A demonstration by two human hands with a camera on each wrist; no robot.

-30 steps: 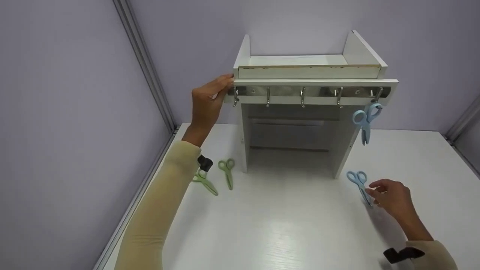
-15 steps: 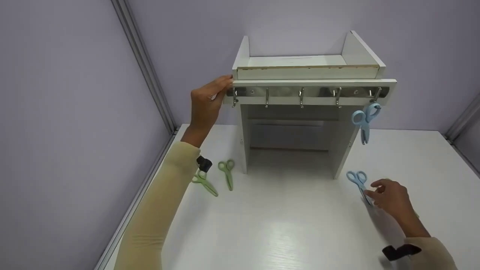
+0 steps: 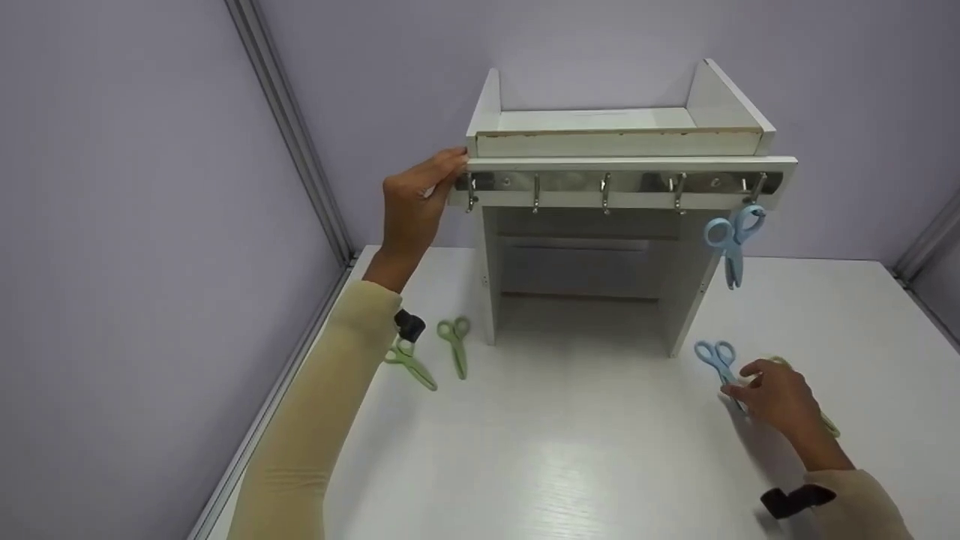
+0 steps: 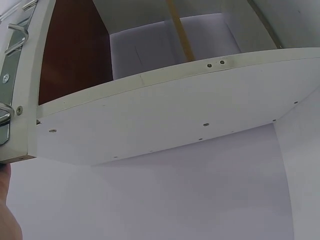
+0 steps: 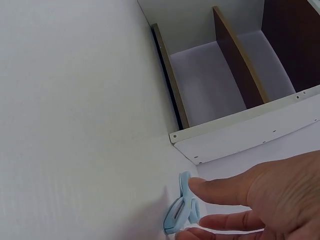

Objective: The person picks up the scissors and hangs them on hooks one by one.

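A white shelf unit stands on the white table, with a metal rail of hooks along its front. My left hand grips the left end of that rail board; only a sliver of the hand shows under the shelf in the left wrist view. One pair of blue scissors hangs from the rightmost hook. My right hand is down on the table, thumb and forefinger pinching the blades of a second pair of blue scissors.
Two pairs of green scissors lie on the table left of the shelf. Another green pair lies partly hidden under my right hand. Purple walls enclose the table at the left and back. The shelf's lower compartments are open.
My right hand has sunk slightly onto the blue scissors' blades, uncovering part of a green pair beneath it. The left hand and shelf have not moved.
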